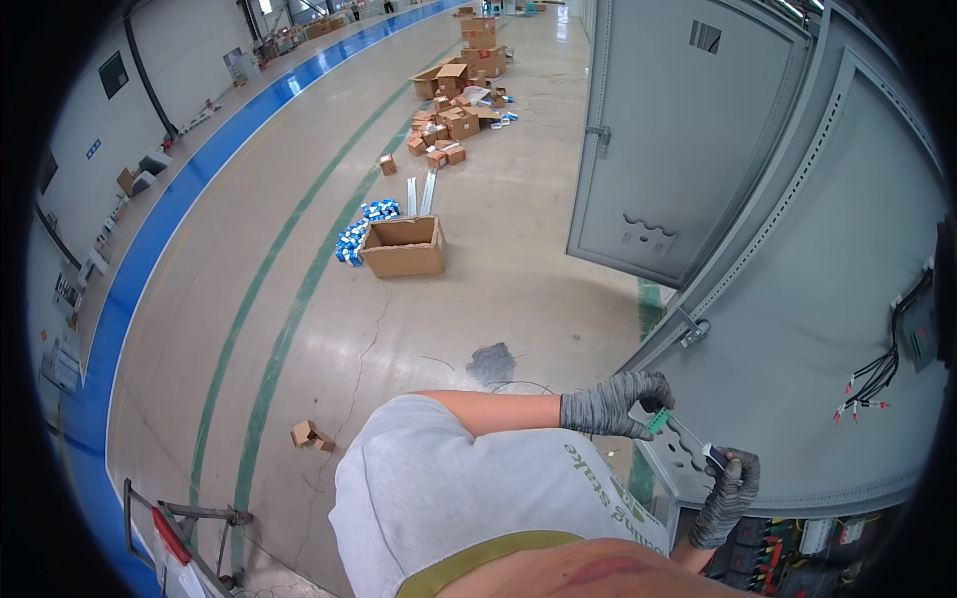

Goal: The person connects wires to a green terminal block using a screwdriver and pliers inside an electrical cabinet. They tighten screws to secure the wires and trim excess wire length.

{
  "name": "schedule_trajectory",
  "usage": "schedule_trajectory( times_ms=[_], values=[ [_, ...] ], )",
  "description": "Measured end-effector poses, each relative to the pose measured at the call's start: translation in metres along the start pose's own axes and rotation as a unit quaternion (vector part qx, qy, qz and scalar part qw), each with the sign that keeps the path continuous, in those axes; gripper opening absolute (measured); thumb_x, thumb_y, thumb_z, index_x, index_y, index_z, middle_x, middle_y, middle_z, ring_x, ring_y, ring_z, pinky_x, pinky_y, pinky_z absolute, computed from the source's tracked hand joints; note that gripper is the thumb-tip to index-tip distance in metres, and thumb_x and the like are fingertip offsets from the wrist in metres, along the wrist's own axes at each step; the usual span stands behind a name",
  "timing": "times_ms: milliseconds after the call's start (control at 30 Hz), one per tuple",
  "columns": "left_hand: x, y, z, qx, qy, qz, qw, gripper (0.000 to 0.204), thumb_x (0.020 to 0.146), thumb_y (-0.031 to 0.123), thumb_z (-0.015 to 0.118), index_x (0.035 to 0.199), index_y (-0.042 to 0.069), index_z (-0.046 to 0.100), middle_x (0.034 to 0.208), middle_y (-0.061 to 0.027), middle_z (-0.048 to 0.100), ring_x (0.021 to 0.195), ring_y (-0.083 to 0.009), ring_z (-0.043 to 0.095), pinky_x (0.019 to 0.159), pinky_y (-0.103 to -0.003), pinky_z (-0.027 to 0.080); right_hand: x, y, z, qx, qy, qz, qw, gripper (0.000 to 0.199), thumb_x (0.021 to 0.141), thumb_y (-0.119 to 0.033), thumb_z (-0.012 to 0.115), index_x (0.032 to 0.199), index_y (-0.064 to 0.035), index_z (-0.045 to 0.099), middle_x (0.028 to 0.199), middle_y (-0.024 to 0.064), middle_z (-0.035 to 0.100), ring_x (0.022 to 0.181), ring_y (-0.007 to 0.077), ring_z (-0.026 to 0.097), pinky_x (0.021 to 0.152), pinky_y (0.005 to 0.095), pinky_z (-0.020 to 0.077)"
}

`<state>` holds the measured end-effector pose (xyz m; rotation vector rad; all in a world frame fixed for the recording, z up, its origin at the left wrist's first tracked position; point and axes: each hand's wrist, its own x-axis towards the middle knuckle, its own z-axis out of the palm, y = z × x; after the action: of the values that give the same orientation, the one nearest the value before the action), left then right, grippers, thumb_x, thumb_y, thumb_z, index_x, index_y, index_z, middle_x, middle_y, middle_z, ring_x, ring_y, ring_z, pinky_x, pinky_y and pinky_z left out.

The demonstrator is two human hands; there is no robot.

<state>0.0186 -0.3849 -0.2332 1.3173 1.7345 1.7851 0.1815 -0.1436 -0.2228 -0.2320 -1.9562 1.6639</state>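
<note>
My left hand (620,404), in a grey knit glove, is closed on a small green terminal block (658,421) between thumb and fingers. Lower and to the right, my right hand (733,490), gloved alike, grips a screwdriver (714,457) by its white and dark handle. The thin shaft points up and left at the terminal block; whether the tip touches it is too small to tell. Both hands are just in front of a grey cabinet door panel (797,329). From a dark device on that panel hangs a bundle of black wires (875,379) with red ends.
Another grey cabinet door (688,140) stands open ahead. Wired electrical parts (788,558) show at the lower right. On the floor are an open cardboard box (404,261), blue-and-white packets (351,242), a box pile (461,122) and a torn carton (312,436). A metal-framed stand (189,528) is lower left.
</note>
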Motion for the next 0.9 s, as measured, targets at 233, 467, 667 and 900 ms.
schedule_trajectory(
  times_ms=[233,467,667,900],
  values=[
    [-0.001,0.002,0.003,-0.040,0.006,-0.003,0.999,0.046,0.071,0.010,0.081,0.112,0.003,0.060,0.104,-0.0058,0.057,0.093,-0.0168,0.058,0.085,-0.031,0.050,-0.007,-0.003,0.006,-0.013,0.018,-0.003,1.000,0.018,0.096,-0.018,0.059,0.091,-0.0013,0.057,0.087,0.0109,0.064,0.072,0.0159,0.064,0.062,0.0249,0.0548],
    [-0.003,-0.004,0.003,-0.015,-0.002,0.012,1.000,0.048,0.070,0.009,0.081,0.112,0.002,0.059,0.104,-0.0066,0.057,0.092,-0.0171,0.057,0.084,-0.031,0.050,-0.007,0.001,0.001,-0.007,0.006,-0.009,1.000,0.021,0.096,-0.023,0.060,0.092,-0.0025,0.057,0.088,0.0109,0.063,0.073,0.0156,0.063,0.063,0.0257,0.0535],
    [-0.005,-0.001,0.000,-0.020,0.008,0.004,1.000,0.049,0.070,0.008,0.081,0.113,0.002,0.059,0.104,-0.0068,0.057,0.092,-0.0170,0.057,0.084,-0.031,0.050,-0.009,-0.005,0.002,-0.009,0.019,-0.012,1.000,0.022,0.096,-0.022,0.060,0.091,-0.0010,0.057,0.085,0.0109,0.064,0.069,0.0150,0.062,0.062,0.0258,0.0523],
    [-0.008,-0.002,0.000,-0.107,-0.003,-0.025,0.994,0.050,0.072,0.009,0.083,0.115,0.005,0.058,0.108,-0.0039,0.057,0.097,-0.0145,0.057,0.089,-0.030,0.049,-0.011,-0.003,0.002,0.022,0.005,0.061,0.998,0.021,0.097,-0.023,0.057,0.092,-0.0025,0.057,0.086,0.0095,0.063,0.068,0.0139,0.061,0.060,0.0255,0.0507]
  ],
)
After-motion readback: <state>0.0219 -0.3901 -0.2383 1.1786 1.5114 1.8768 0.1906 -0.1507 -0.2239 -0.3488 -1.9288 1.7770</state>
